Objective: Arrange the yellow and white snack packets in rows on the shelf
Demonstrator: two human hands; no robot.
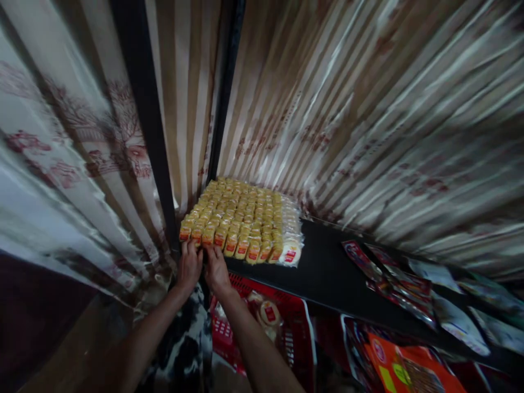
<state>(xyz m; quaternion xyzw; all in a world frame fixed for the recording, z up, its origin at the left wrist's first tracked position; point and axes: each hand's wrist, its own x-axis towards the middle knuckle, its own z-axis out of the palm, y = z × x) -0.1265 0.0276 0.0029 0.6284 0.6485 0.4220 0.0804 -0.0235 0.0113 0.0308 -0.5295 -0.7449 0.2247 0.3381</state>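
Rows of small wrapped yellow cakes (pixel 241 215) with red labels stand tightly packed on a black shelf (pixel 323 256). A row of white wrapped cakes (pixel 291 251) closes the block on its right side. My left hand (pixel 189 266) is at the front left corner of the block, its fingers bent against the front packets. Close beside it, my right hand (pixel 215 268) has its fingertips on the lower front of the neighbouring packets. Both hands seem to grip the front packets by their lower edge; the thumbs are mostly hidden.
Below the shelf edge is a red basket (pixel 301 327) holding round wrapped cakes (pixel 269 315). Several flat snack bags (pixel 403 286) lie on the shelf to the right. An orange bag (pixel 413 363) sits lower right. Dark posts (pixel 149 103) and printed sheeting (pixel 327 109) enclose the shelf.
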